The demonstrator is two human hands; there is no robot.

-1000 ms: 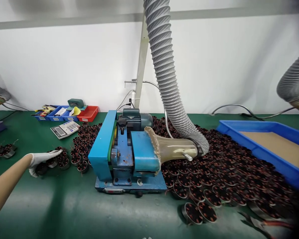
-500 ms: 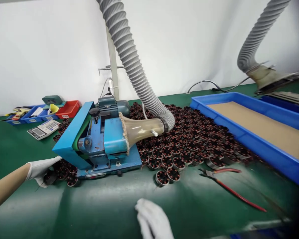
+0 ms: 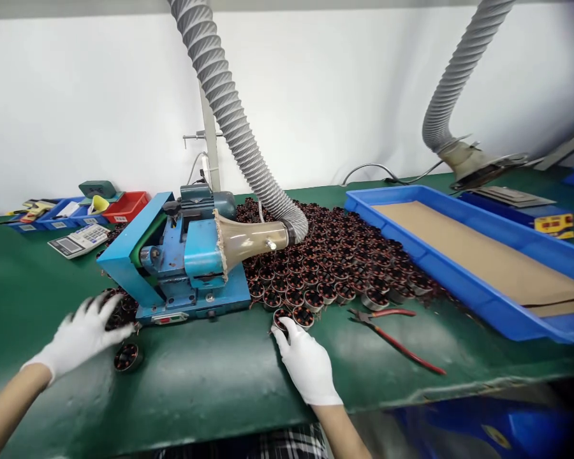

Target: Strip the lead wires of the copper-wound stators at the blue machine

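Observation:
My left hand (image 3: pixel 79 338), in a white glove, is open with its fingers spread beside the blue belt sander (image 3: pixel 119 255). Just off its thumb, a round motor stator (image 3: pixel 127 357) with dark and copper-coloured insides stands by itself on the green table. Part of a small group of similar stators (image 3: pixel 128 306) is hidden behind that hand. My gloved right hand (image 3: pixel 309 363) pinches another stator (image 3: pixel 281 317) at the front of the large pile, thumb and finger on its rim. A neighbouring stator (image 3: pixel 303 317) sits right beside it.
Red-handled cutting pliers (image 3: pixel 406 347) lie right of my right hand. Behind them stands a long blue tray (image 3: pixel 459 280) lined with cardboard. A grey hose (image 3: pixel 234 115) joins the sander's hood. A calculator (image 3: pixel 79 241) and small bins (image 3: pixel 127 207) are at the left.
My left hand has let go of a stator, which now stands nearer the front, and its fingers have spread. My right hand has reached forward and taken hold of a stator. The view has shifted.

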